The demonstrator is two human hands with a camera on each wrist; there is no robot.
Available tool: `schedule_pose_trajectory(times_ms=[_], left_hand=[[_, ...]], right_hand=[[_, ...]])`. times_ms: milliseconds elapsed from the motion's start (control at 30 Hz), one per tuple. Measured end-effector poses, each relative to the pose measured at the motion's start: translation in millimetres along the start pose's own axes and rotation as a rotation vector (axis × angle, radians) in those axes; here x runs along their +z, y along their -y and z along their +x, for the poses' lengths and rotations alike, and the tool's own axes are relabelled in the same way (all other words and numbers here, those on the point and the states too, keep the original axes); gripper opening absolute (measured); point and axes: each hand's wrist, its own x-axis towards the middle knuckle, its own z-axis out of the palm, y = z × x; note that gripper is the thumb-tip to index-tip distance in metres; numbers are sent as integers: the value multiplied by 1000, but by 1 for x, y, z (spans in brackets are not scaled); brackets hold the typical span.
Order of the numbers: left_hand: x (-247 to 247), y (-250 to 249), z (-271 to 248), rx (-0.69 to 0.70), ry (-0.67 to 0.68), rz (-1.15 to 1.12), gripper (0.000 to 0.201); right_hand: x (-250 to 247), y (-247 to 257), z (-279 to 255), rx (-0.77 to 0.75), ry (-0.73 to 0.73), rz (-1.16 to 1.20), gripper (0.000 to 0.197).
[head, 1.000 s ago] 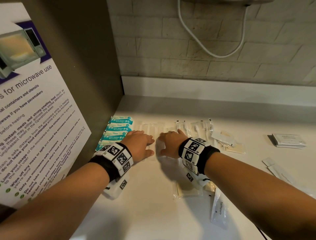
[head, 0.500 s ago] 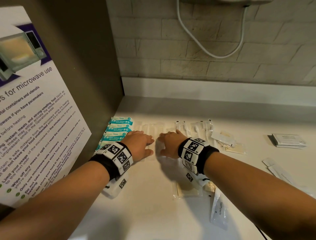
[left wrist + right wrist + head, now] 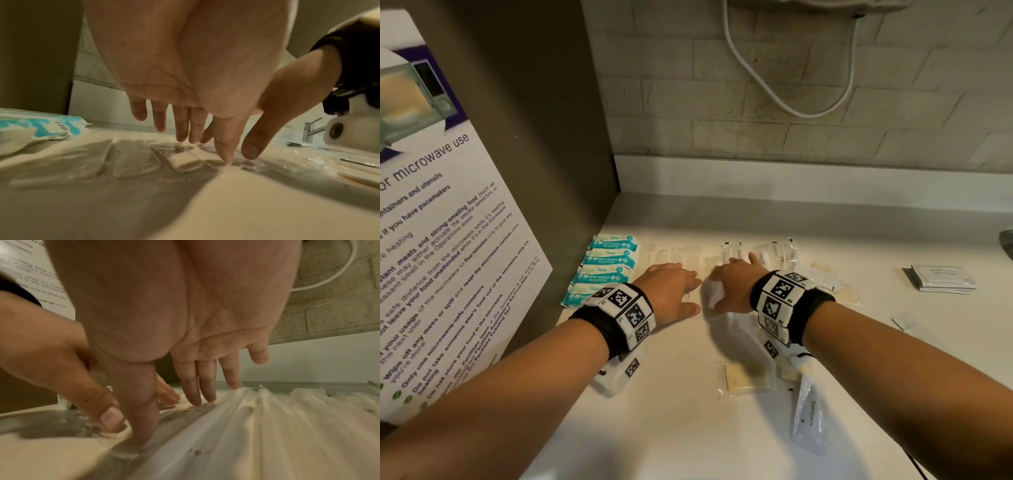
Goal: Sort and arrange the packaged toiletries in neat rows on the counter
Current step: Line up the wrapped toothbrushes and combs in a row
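Both hands lie flat, side by side, on a row of clear-wrapped toiletry packets [image 3: 678, 255] at the back left of the white counter [image 3: 674, 411]. My left hand [image 3: 671, 291] has straight fingers touching the wrappers [image 3: 135, 162], its thumb tip down beside the right thumb. My right hand [image 3: 732, 284] presses straight fingers on the white wrapped items [image 3: 257, 418]. A row of teal mini-wipes packs [image 3: 606, 265] lies left of the left hand, against the side panel.
A toothpaste sachet [image 3: 808, 418] and a clear packet [image 3: 743, 378] lie near my right forearm. More wrapped items [image 3: 825, 277] and a stack of flat white sachets [image 3: 941, 279] sit to the right. A microwave-use poster [image 3: 441, 257] covers the left panel; a white cable [image 3: 791, 85] hangs on the brick wall.
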Motion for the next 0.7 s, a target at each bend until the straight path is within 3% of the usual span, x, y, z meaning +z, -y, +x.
schedule_pose_trajectory(times_ms=[700], left_hand=[[-2, -3, 1, -30, 18, 11, 64]], right_hand=[[-2, 3, -1, -20, 30, 2, 65]])
